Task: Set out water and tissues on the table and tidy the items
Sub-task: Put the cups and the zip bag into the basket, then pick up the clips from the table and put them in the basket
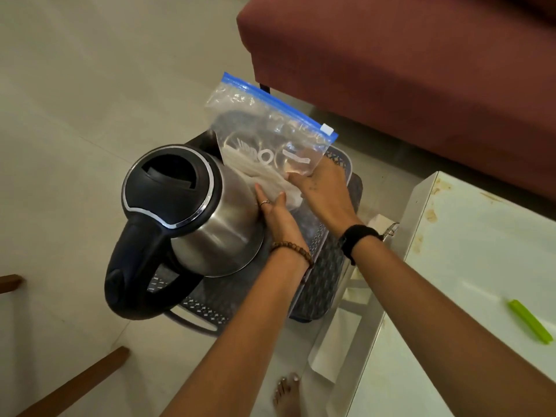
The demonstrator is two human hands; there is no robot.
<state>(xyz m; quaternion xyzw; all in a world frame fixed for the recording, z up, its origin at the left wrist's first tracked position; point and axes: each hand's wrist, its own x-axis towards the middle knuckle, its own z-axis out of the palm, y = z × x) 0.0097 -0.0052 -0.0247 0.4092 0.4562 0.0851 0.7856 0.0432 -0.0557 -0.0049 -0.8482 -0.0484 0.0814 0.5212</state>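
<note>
A steel electric kettle [204,212] with a black lid and handle stands in a dark perforated basket [322,266] on the floor. Behind it, a clear zip bag [264,130] with a blue seal stands upright in the basket, holding white folded tissues and round clear items. My right hand [319,185] grips the bag's lower right part. My left hand [276,212] lies flat between the kettle's side and the bag's bottom, fingers touching the bag. The bag's lower edge is hidden behind both hands.
A white table [469,266] with stains stands at the right, with a green clip [531,325] on it. A maroon sofa [421,70] fills the upper right. Brown wooden legs [78,383] sit at the lower left. My bare foot [285,395] is on the tiled floor.
</note>
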